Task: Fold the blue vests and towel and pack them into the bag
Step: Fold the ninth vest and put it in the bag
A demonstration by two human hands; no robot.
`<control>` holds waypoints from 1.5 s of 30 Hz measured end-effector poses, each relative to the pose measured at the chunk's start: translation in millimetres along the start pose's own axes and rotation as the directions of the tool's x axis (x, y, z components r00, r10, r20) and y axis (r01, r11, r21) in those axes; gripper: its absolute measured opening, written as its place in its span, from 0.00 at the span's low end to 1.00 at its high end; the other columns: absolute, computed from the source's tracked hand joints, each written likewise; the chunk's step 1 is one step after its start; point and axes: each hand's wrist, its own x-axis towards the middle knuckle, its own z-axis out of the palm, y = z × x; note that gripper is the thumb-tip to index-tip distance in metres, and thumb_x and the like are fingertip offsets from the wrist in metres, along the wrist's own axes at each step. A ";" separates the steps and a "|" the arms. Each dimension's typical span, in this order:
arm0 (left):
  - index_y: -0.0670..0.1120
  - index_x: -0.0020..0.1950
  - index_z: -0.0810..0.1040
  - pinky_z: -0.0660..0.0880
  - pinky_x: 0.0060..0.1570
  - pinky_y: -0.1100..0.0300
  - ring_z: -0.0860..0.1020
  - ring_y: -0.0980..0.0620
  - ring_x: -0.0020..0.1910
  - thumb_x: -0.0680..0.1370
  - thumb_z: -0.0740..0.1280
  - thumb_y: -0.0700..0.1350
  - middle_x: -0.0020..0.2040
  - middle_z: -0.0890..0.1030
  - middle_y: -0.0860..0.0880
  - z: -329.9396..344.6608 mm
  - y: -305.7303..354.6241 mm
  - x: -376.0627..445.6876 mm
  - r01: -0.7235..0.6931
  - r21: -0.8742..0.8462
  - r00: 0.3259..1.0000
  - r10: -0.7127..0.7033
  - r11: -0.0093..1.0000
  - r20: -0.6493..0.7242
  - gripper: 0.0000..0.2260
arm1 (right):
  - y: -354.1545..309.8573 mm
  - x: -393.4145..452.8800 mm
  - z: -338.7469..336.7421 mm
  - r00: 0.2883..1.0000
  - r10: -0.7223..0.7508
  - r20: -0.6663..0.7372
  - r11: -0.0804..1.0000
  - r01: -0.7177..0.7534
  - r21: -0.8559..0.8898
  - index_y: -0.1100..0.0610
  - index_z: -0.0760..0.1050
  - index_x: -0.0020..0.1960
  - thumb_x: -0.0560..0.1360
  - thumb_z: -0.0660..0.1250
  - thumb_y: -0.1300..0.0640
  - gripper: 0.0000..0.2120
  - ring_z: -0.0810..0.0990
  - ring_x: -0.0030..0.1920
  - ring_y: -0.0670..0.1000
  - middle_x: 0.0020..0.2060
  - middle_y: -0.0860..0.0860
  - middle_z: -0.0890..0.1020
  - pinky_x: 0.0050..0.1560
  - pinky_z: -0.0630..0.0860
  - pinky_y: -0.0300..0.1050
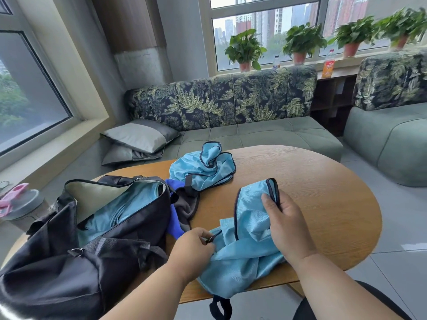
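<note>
Our right hand (286,224) pinches the near vest's (248,229) dark trim; our left hand (195,247) grips its lower edge. The hem overhangs the table (323,192), so it may slide off. A second vest (203,168) lies beyond the open bag (69,262).

Soft, even daylight comes in through the windows (265,31) — shadows stay faint. Wide-angle bending curves the frame edges — the near corners look slightly smeared.
</note>
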 end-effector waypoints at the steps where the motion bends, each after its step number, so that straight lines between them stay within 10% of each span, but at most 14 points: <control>1: 0.57 0.52 0.81 0.79 0.43 0.62 0.82 0.58 0.41 0.78 0.71 0.48 0.43 0.85 0.55 -2.9 1.0 1.0 0.002 -0.027 0.999 -0.003 1.000 -0.034 0.04 | -1.1 0.1 -2.4 1.000 0.000 -0.023 1.000 0.000 0.004 0.51 0.80 0.48 0.85 0.64 0.49 0.10 0.80 0.42 0.53 0.40 0.51 0.82 0.48 0.77 0.51; 13: 0.55 0.56 0.78 0.70 0.33 0.61 0.77 0.55 0.32 0.82 0.66 0.43 0.42 0.83 0.52 -85.1 40.9 21.8 -0.187 -0.272 0.930 0.081 0.944 -0.360 0.07 | -97.7 18.3 -27.7 0.968 -0.080 -0.238 0.980 0.119 0.158 0.43 0.82 0.53 0.85 0.63 0.45 0.09 0.84 0.51 0.49 0.47 0.46 0.86 0.57 0.80 0.54; 20: 0.58 0.67 0.78 0.75 0.57 0.62 0.78 0.55 0.59 0.77 0.71 0.50 0.64 0.76 0.55 -67.1 23.7 -6.8 -0.217 0.064 0.958 0.225 0.974 -0.180 0.18 | -122.3 12.8 -25.4 0.973 -0.098 -0.207 0.978 0.133 0.162 0.46 0.82 0.54 0.82 0.64 0.42 0.11 0.82 0.48 0.52 0.44 0.49 0.84 0.57 0.78 0.58; 24: 0.61 0.69 0.76 0.73 0.52 0.74 0.75 0.72 0.55 0.79 0.71 0.48 0.64 0.77 0.63 -47.6 32.0 -30.6 -0.326 -0.111 0.945 0.325 0.939 -0.030 0.19 | -95.2 -7.1 3.5 0.997 0.062 -0.053 0.983 -0.052 0.178 0.45 0.84 0.54 0.80 0.67 0.44 0.09 0.84 0.54 0.61 0.52 0.61 0.85 0.65 0.77 0.68; 28: 0.63 0.73 0.73 0.69 0.64 0.68 0.72 0.66 0.70 0.76 0.74 0.43 0.68 0.78 0.63 -54.0 42.5 -32.8 -0.338 -0.354 0.909 0.399 0.872 0.117 0.28 | -79.0 -28.1 25.7 0.967 0.181 0.182 0.963 -0.211 0.167 0.48 0.85 0.55 0.84 0.66 0.51 0.09 0.85 0.57 0.63 0.52 0.58 0.87 0.65 0.78 0.68; 36: 0.47 0.64 0.80 0.79 0.64 0.43 0.85 0.41 0.57 0.80 0.74 0.46 0.56 0.86 0.39 -66.1 63.4 -41.4 -0.245 -0.700 0.901 0.424 0.671 0.090 0.13 | -81.8 -27.3 29.5 0.947 0.150 0.284 0.969 -0.198 0.147 0.53 0.85 0.58 0.84 0.66 0.54 0.09 0.86 0.58 0.62 0.54 0.59 0.87 0.64 0.79 0.66; 41: 0.42 0.62 0.80 0.80 0.54 0.53 0.85 0.47 0.51 0.83 0.69 0.38 0.53 0.87 0.43 -78.2 71.9 -41.3 -0.305 -0.736 0.899 0.439 0.604 -0.013 0.08 | -81.9 -26.3 22.4 0.948 0.131 0.291 0.975 -0.176 0.135 0.54 0.82 0.59 0.81 0.71 0.58 0.07 0.86 0.55 0.61 0.52 0.58 0.87 0.59 0.83 0.61; 45: 0.39 0.63 0.80 0.78 0.41 0.65 0.83 0.54 0.42 0.84 0.66 0.37 0.49 0.87 0.46 -104.9 86.9 -45.4 -0.388 -0.760 0.872 0.474 0.521 -0.120 0.08 | -57.4 -29.4 18.9 0.871 0.234 0.433 0.954 -0.121 -0.273 0.49 0.81 0.61 0.74 0.77 0.49 0.16 0.86 0.54 0.47 0.53 0.45 0.88 0.58 0.83 0.49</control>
